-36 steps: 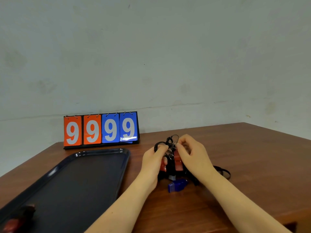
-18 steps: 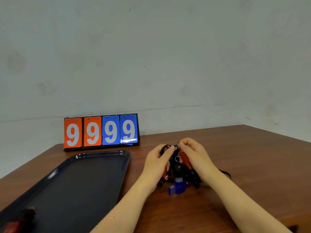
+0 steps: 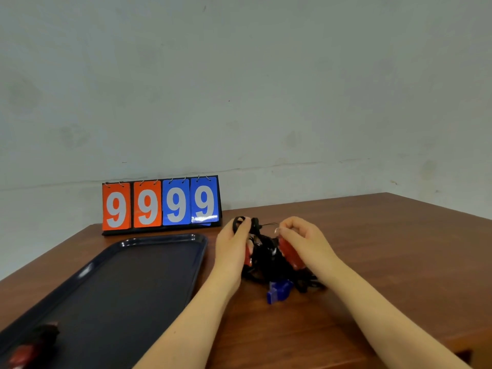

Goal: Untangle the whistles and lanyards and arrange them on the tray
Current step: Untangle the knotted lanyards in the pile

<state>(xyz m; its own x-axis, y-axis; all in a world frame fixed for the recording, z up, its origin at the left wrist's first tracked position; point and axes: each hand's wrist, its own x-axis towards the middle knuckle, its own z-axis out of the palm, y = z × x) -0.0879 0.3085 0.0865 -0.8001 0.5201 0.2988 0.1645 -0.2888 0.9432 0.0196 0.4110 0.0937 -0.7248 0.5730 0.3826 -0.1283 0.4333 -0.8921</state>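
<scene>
A tangle of black lanyards (image 3: pixel 269 259) with whistles lies on the wooden table to the right of the dark blue tray (image 3: pixel 111 283). My left hand (image 3: pixel 233 246) grips a loop of black lanyard at the tangle's left side, with a red whistle (image 3: pixel 249 255) just under its fingers. My right hand (image 3: pixel 306 241) pinches the ring end of another red whistle (image 3: pixel 291 253) and holds it off the pile. A blue whistle (image 3: pixel 278 291) lies on the table at the near edge of the tangle. On the tray's near left corner rests a red whistle with a black lanyard (image 3: pixel 32 344).
A flip scoreboard (image 3: pixel 161 203) reading 9999 stands at the back of the table (image 3: pixel 386 249), behind the tray. A pale wall rises behind the table. The table's right edge runs diagonally at the far right.
My hands have drawn apart: the left moved left with the lanyard loop, the right moved right with the red whistle. The tangle between them has spread out.
</scene>
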